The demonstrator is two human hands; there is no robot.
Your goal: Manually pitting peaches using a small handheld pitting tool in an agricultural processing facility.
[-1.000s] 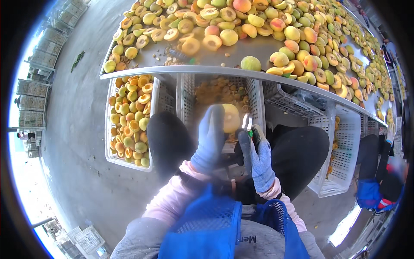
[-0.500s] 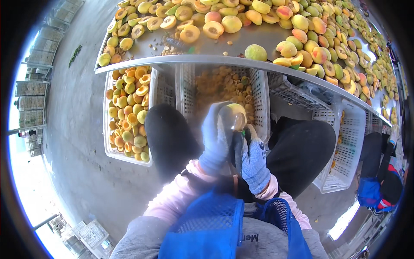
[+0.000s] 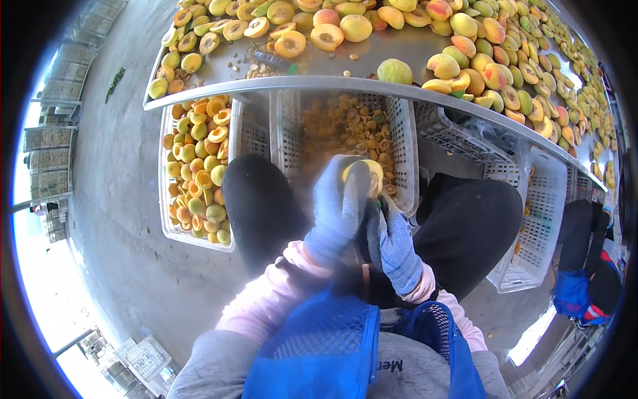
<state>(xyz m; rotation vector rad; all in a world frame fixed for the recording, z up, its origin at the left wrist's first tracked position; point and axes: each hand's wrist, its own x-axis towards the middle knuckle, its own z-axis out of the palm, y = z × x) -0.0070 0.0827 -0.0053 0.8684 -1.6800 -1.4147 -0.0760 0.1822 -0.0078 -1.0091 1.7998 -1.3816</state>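
In front of my lap, my left hand [image 3: 337,209], in a grey-blue knit glove with dark fingers, is closed round a yellow peach half [image 3: 373,178]. Its cut face turns toward my right hand [image 3: 397,249], gloved alike and held close against the left. The right fingers are wrapped round a small hand tool [image 3: 380,203], of which only a bit of green and dark shows; its working end is hidden at the fruit. Beneath both hands sits a white crate [image 3: 407,156] of pits and scraps. Left of my knee, another white crate [image 3: 167,223] holds hollowed peach halves [image 3: 198,176].
A metal table [image 3: 319,81] spans the front, heaped with whole and halved peaches [image 3: 492,73]; one whole peach [image 3: 395,71] lies near its edge. More white crates [image 3: 531,249] stand at the right. Another person [image 3: 581,279] sits at the far right.
The left hand has tilted the peach half, so its cut face now shows more to the right. The right hand has shifted slightly right and down, its fingers still closed.
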